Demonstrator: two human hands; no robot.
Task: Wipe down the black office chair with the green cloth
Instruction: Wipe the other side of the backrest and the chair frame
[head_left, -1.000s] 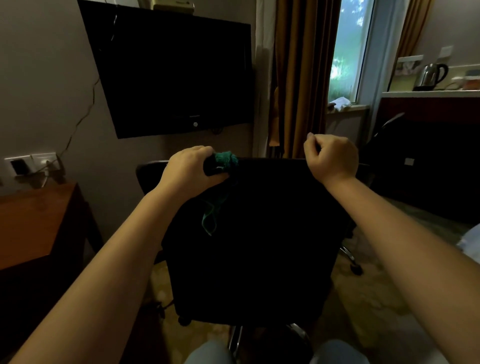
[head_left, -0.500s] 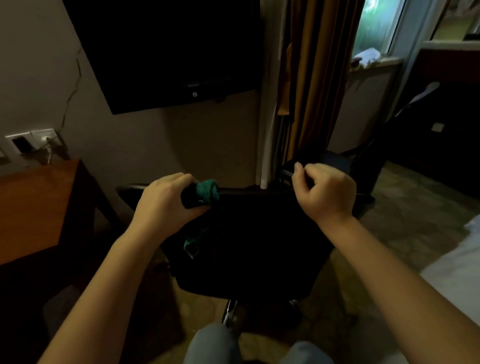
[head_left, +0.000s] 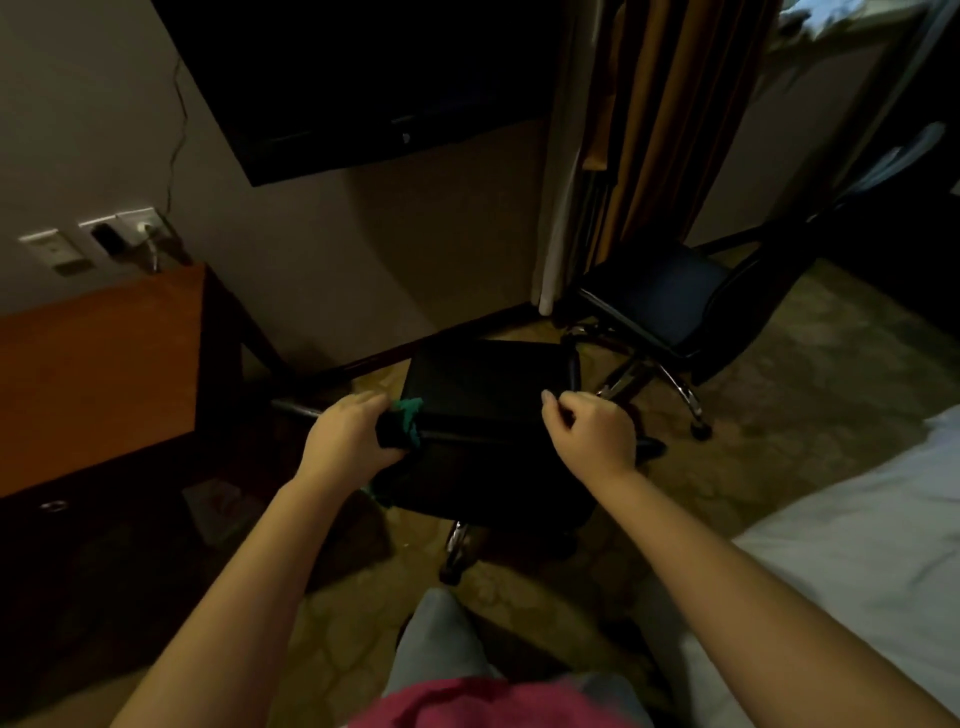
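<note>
The black office chair (head_left: 483, 384) stands right in front of me, seen from above and behind, its seat and the top edge of its backrest in view. My left hand (head_left: 348, 441) grips the green cloth (head_left: 408, 422) against the left end of the backrest's top edge; a bit of cloth hangs below the hand. At the right end of that edge, my right hand (head_left: 592, 436) curls its fingers over the backrest.
A second dark chair (head_left: 670, 306) on chrome legs stands at the right by the curtains (head_left: 649, 119). A wooden desk (head_left: 98, 374) is at the left, a wall television (head_left: 363, 78) above, a white bed (head_left: 852, 545) at the right.
My view has tipped downward and risen over the chair, so the seat now shows. Both hands keep their hold on the backrest's top edge.
</note>
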